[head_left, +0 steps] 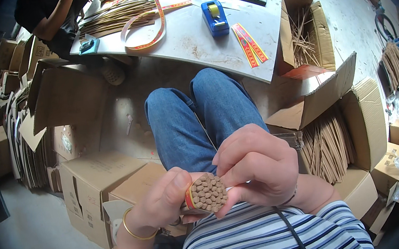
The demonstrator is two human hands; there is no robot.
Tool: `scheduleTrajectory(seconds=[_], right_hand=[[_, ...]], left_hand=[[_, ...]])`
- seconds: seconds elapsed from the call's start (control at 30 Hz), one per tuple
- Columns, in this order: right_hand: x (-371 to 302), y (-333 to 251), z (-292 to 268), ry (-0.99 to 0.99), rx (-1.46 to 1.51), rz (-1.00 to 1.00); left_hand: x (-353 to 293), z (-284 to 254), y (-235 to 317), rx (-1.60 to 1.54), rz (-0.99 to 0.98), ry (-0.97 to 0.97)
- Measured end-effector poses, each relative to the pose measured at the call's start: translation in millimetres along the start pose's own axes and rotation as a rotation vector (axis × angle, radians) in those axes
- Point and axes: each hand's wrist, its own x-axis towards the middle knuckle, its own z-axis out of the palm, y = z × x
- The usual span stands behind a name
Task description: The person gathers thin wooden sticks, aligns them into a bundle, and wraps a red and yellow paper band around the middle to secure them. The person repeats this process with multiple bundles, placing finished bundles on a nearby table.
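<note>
Above my lap I hold a bundle of brown incense sticks [208, 194], its blunt round ends facing up toward me. A red and yellow paper band [189, 198] wraps its side. My left hand [161, 200] is closed around the bundle from the left, the thumb lying along the band. From the right, my right hand [260, 167] is closed against the bundle's edge, its thumb below and bent fingers above. A bit of something whitish shows between those right fingers; I cannot make out whether it is the band's end or tape.
Ahead stands a table [185, 51] with a blue tape dispenser [216, 19], printed paper strips [249, 45], a curled paper band [162, 26] and loose incense sticks [117, 19]. An open carton of sticks [326, 150] is at my right. Cartons [99, 183] stand left. Another person [52, 20] sits far left.
</note>
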Motion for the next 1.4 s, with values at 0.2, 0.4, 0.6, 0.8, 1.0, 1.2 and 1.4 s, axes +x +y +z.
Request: scheduleTrajectory(seconds=[0.2, 0.4, 0.6, 0.8, 1.0, 1.2, 1.4], right_hand=[[-5, -5, 5, 0.246, -0.115, 0.060], [-12, -3, -2, 0.100, 0.048, 0.036], [-24, -8, -6, 0.057, 0.244, 0.304], [-28, -6, -9, -0.041, 0.378, 0.360], [-22, -4, -8, -0.056, 0.317, 0.237], [-21, -8, -8, -0.062, 0.266, 0.257], [-17, -11, -8, -0.081, 0.267, 0.258]], left_hand=[[3, -3, -2, 0.079, -0.019, -0.146], [10, 7, -1, 0.294, 0.311, 0.047], [11, 2, 14, 0.735, 0.316, 0.155], [22, 13, 1, 0.827, 0.553, 0.376], [22, 12, -10, 1.152, 0.613, 0.470], [19, 13, -9, 1.208, 0.560, 0.463], [14, 14, -11, 1.172, 0.551, 0.431]])
